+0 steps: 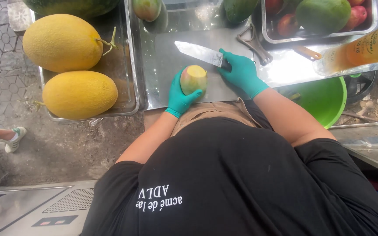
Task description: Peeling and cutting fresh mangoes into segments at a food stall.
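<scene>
My left hand (179, 97), in a teal glove, grips a small mango (193, 79) with a cut yellow top and red-green skin, held upright on the steel counter (162, 61). My right hand (240, 72), also gloved in teal, holds the dark handle of a broad kitchen knife (197, 53). The blade points left and lies just above and behind the mango, apart from it.
Two yellow melons (64, 41) (80, 95) lie in a steel tray at left. A tray of mangoes (322, 15) stands at the back right, with a peeler (254, 43), a bottle of orange liquid (364, 48) and a green bowl (324, 100). Someone's shoe (15, 139) shows at far left.
</scene>
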